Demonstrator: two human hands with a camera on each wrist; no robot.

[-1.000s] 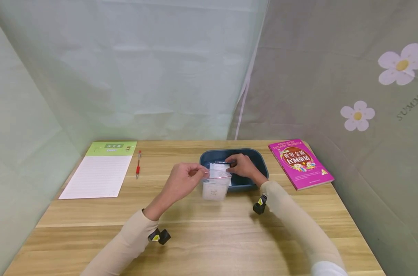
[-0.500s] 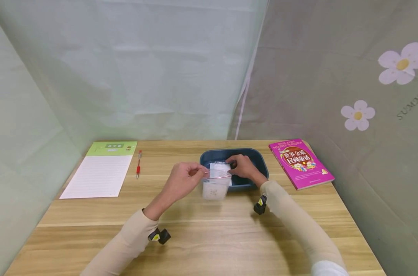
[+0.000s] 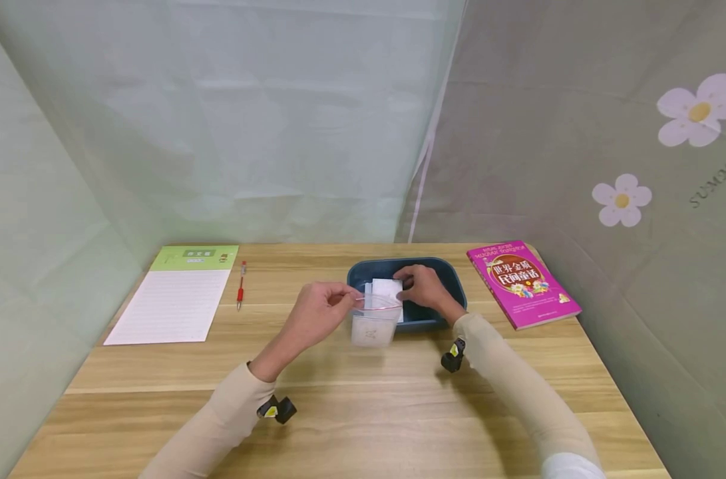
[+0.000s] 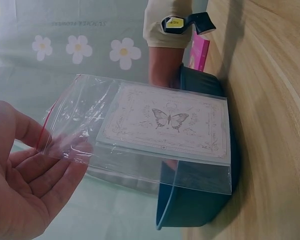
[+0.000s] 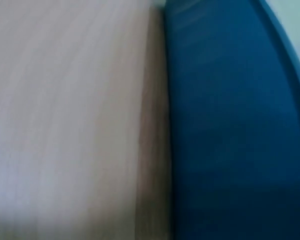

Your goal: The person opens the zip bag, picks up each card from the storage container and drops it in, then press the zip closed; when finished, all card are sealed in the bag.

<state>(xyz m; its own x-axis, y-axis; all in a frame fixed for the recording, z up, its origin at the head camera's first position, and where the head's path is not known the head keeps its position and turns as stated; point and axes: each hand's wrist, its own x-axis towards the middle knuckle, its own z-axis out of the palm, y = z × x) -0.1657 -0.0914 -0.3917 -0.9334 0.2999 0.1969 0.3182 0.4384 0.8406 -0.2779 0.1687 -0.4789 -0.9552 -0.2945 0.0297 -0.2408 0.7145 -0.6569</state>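
Observation:
My left hand [image 3: 323,311] pinches a clear zip bag [image 3: 377,326] by one end of its red seal, so the bag hangs over the bin's near rim. Inside the bag, the left wrist view shows pale cards, the front card [image 4: 165,120] printed with a butterfly and an ornate border. My right hand [image 3: 424,290] is over the dark blue bin [image 3: 458,293], thumb and fingers at the right edge of a white card [image 3: 386,287], which it pinches. Another pale card edge [image 3: 368,290] shows beside it. The bag overlaps the white card's lower part in the head view.
A lined writing pad [image 3: 171,299] with a green header lies at the table's left, with a red pen [image 3: 239,293] beside it. The magenta book [image 3: 523,285] is right of the bin. Fabric walls stand behind and at both sides.
The white card at my right hand has come up and slightly right, showing apart from the pale one behind it. My left hand and the bag stay almost still.

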